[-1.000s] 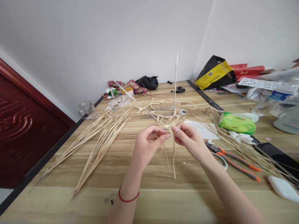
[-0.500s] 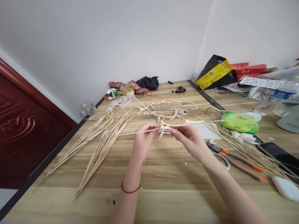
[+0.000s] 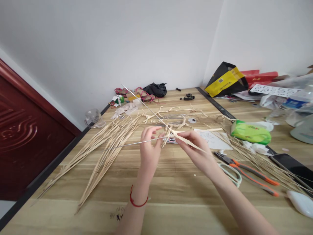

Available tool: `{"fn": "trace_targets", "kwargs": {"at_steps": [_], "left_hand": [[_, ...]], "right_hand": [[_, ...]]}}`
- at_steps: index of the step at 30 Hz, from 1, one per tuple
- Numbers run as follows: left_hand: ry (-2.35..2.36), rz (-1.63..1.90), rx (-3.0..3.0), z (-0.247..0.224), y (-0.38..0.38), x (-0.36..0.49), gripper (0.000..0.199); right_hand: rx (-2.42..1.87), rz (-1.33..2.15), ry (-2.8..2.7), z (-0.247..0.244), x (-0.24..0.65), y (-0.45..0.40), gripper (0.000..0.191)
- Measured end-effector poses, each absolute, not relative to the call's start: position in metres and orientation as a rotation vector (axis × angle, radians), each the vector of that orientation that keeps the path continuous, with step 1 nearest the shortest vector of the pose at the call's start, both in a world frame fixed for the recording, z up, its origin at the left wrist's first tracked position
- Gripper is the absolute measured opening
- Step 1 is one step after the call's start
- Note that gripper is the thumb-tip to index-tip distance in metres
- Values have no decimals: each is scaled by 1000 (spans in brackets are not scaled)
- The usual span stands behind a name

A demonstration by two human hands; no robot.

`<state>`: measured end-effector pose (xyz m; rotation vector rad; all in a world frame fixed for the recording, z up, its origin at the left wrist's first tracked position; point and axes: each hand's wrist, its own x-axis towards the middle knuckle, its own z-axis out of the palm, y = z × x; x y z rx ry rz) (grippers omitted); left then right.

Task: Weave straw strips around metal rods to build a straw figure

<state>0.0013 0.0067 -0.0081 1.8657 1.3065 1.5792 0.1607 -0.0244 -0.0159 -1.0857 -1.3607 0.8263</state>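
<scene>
My left hand (image 3: 150,143), with a red cord at the wrist, has its thumb at the lower left of a small twig-like piece (image 3: 168,134); its other fingers are raised and apart. My right hand (image 3: 194,147) pinches a pale flat strip (image 3: 189,143) where it meets the twig piece. Two thin rods reach out from that piece: one (image 3: 144,103) up and to the left, the other (image 3: 134,143) leftward past my left hand. A tube with a dark label (image 3: 172,140) lies just beneath, partly hidden.
Bundles of pale strips (image 3: 107,163) lie at left by a glass mug (image 3: 94,118). Branch pieces (image 3: 182,123) are behind my hands. At right are orange-handled pliers (image 3: 251,171), scissors (image 3: 232,174), a green tissue pack (image 3: 251,132) and a phone (image 3: 293,168).
The fingers of my left hand have lifted and spread. The pale strip at my right hand has swung to point down and right across that hand. The view has shifted slightly.
</scene>
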Motion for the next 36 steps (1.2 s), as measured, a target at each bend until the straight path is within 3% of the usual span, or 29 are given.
{"fn": "trace_targets", "kwargs": {"at_steps": [5,10,13,23,30,36], "left_hand": [[1488,1249,1787,0,-3,-11,13],[1110,928,1679,14,-23,-14,34],[968,779,1629,21,-32,-8,35],[995,1123,1408,12,-37,25,22],[968,1143,1347,11,-30,18,13],[1148,1342,1556,9,-34,27,17]], "right_hand": [[-1068,745,-1282,-18,160,-26,18],[-1081,592,-1249,-18,159,-30,18],[-1119,465,-1269,-18,156,-32,16],[-1221,140,-1377,-27,155,-34,13],[-1234,309,-1289,-23,154,-33,15],[-1173,403,-1244,-24,147,-35,16]]}}
